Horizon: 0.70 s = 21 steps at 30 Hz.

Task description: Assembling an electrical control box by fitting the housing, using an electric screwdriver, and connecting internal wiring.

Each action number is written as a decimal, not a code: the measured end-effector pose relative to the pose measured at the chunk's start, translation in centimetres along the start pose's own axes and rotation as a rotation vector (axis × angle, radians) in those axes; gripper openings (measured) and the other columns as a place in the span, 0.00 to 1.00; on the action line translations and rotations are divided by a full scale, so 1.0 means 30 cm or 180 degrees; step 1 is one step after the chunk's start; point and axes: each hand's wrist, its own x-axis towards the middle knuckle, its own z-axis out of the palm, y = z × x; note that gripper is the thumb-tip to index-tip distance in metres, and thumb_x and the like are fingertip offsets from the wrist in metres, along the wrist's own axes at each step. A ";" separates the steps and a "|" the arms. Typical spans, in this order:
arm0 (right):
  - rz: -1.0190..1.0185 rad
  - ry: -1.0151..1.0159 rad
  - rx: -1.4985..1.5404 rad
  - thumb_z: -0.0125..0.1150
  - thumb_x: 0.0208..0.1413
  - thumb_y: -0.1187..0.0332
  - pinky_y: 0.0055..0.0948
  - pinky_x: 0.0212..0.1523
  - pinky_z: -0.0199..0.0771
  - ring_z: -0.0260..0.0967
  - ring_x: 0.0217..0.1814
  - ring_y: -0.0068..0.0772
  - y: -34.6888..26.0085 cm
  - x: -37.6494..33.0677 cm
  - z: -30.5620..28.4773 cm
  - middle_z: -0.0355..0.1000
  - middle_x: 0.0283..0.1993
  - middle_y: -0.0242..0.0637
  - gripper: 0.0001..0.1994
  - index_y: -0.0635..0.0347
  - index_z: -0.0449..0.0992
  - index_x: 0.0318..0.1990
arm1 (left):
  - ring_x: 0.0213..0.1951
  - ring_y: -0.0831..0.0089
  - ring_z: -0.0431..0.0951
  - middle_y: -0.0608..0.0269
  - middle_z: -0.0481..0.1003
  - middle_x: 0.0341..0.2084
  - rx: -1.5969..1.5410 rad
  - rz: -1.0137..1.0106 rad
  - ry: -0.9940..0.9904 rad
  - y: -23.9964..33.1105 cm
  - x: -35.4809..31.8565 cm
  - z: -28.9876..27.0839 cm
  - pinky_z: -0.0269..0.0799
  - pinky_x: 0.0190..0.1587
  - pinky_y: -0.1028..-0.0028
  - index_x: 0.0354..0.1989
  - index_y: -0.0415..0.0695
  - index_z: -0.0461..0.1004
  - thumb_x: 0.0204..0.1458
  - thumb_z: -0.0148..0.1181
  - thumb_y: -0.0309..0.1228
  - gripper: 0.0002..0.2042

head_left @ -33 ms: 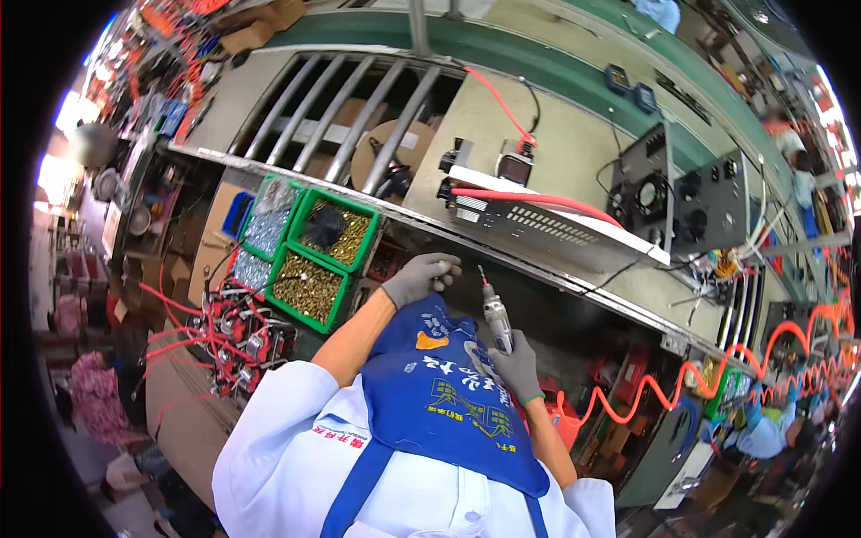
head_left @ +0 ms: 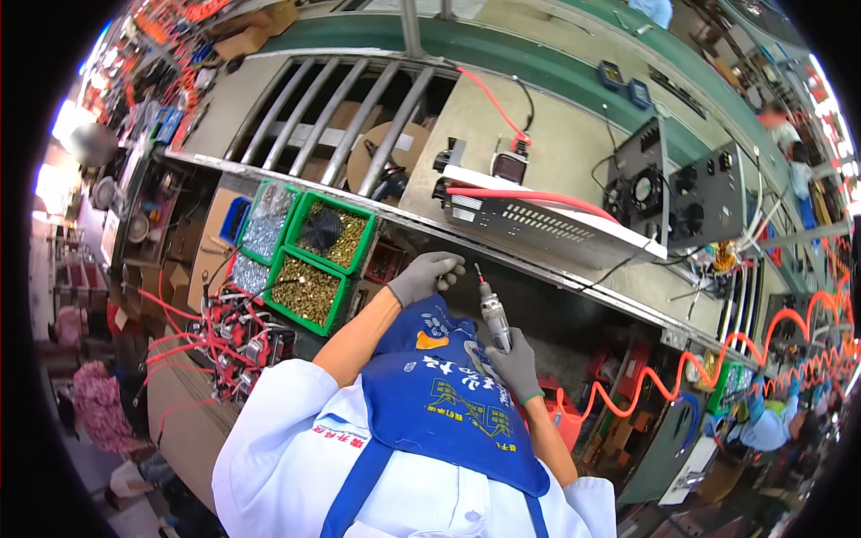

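Note:
My right hand (head_left: 514, 366), in a grey glove, is wrapped round a powered screwdriver (head_left: 494, 321) with a light grey body. Its bit points up and away from me, touching nothing. Just to its left is my left hand (head_left: 425, 278), also gloved, with the fingers curled and pinched together; whatever they hold, if anything, is too small to make out. Both hands are in front of my blue apron (head_left: 439, 368), short of the bench edge. Beyond them on the bench lies a grey slotted metal casing (head_left: 525, 221) with a thick red cable (head_left: 538, 196) along its top.
Green bins (head_left: 309, 289) of brass-coloured fasteners stand left of my left arm, beside a heap of red-cabled parts (head_left: 238, 345). Metal rollers (head_left: 354, 125) fill a bench opening. Fan-fitted dark panels (head_left: 646, 179) stand at right. A coiled orange hose (head_left: 664, 381) stretches across the right side.
The bench and bins have shifted slightly left in the picture. Both hands keep almost the same places and grips.

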 end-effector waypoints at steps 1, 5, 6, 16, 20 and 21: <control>0.0025 0.0072 0.0038 0.65 0.45 0.63 0.39 0.38 0.72 0.75 0.34 0.40 -0.012 -0.008 -0.005 0.74 0.32 0.48 0.19 0.65 0.72 0.41 | 0.25 0.83 0.67 0.68 0.72 0.29 0.0161 -0.0130 -0.0015 0.010 0.032 0.041 0.61 0.21 0.84 0.46 0.40 0.73 0.65 0.52 0.35 0.12; 0.0114 0.0048 0.0066 0.65 0.47 0.63 0.40 0.42 0.74 0.77 0.39 0.45 -0.013 -0.033 -0.015 0.76 0.36 0.51 0.20 0.64 0.72 0.45 | 0.19 0.85 0.63 0.71 0.69 0.22 0.0186 -0.0457 -0.0340 0.014 0.106 0.132 0.57 0.19 0.85 0.41 0.39 0.72 0.65 0.52 0.39 0.13; 0.0180 -0.0008 0.0076 0.65 0.48 0.62 0.42 0.44 0.75 0.78 0.42 0.50 -0.008 -0.034 -0.016 0.77 0.37 0.53 0.21 0.64 0.71 0.47 | 0.19 0.85 0.63 0.71 0.70 0.23 0.0250 -0.0417 -0.0445 0.000 0.125 0.136 0.56 0.18 0.84 0.39 0.43 0.73 0.64 0.54 0.43 0.14; 0.0967 -0.0729 0.2009 0.65 0.50 0.61 0.25 0.21 0.68 0.71 0.22 0.25 0.068 0.031 -0.034 0.74 0.28 0.37 0.21 0.65 0.72 0.48 | 0.22 0.83 0.65 0.68 0.70 0.23 0.0072 -0.0602 -0.1274 -0.026 0.247 0.111 0.58 0.21 0.83 0.46 0.39 0.72 0.63 0.55 0.40 0.15; 0.0763 0.0171 0.0137 0.66 0.46 0.54 0.43 0.44 0.73 0.77 0.43 0.52 0.042 0.114 0.002 0.77 0.38 0.54 0.23 0.64 0.75 0.44 | 0.23 0.83 0.65 0.69 0.71 0.25 0.0674 -0.0744 -0.0924 -0.016 0.342 0.105 0.59 0.22 0.82 0.45 0.40 0.73 0.63 0.54 0.42 0.15; 0.0811 0.0193 0.0152 0.66 0.46 0.54 0.43 0.44 0.73 0.77 0.43 0.52 0.030 0.140 0.012 0.77 0.38 0.54 0.23 0.64 0.75 0.44 | 0.23 0.83 0.65 0.69 0.71 0.26 0.0913 -0.0785 -0.0702 -0.013 0.366 0.105 0.60 0.23 0.82 0.44 0.41 0.74 0.63 0.54 0.42 0.15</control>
